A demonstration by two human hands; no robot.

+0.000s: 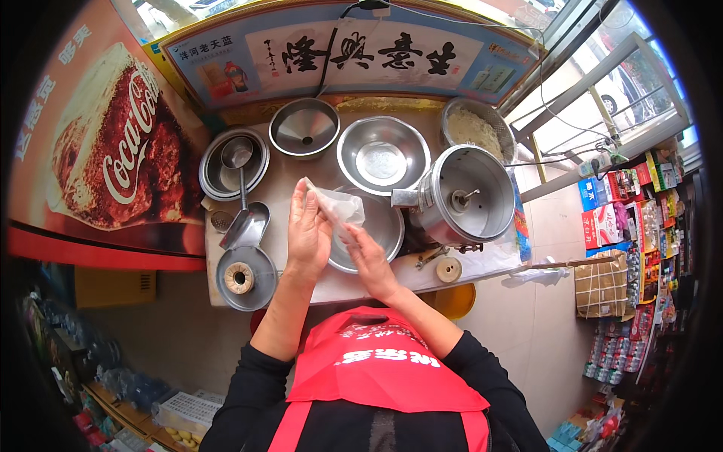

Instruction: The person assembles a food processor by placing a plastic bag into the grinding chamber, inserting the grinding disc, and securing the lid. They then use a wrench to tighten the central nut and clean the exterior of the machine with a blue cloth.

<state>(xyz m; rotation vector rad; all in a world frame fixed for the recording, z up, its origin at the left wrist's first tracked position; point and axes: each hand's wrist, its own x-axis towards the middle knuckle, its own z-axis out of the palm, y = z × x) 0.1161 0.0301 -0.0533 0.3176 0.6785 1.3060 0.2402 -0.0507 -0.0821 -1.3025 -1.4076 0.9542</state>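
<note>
A thin, whitish, half-see-through mesh cloth or bag (340, 209) is held up between my two hands. My left hand (307, 237) pinches its upper edge with raised fingertips. My right hand (369, 260) has its fingers against the cloth's lower part. Below and behind the cloth lies a wide steel bowl (380, 226), partly covered by my hands. To the right of that bowl stands a steel grinding machine (467, 194) with its round drum uncovered and a spindle at the centre. Farther back sits a shiny steel basin (384, 154).
At the back left is a steel hopper (304, 126) with a hole. Left of me are stacked bowls with a ladle (238, 153), a scoop (256, 224) and a lid with a grindstone (239, 277). A colander (477, 129) holds pale grains. A loose round stone (448, 270) lies near the front edge.
</note>
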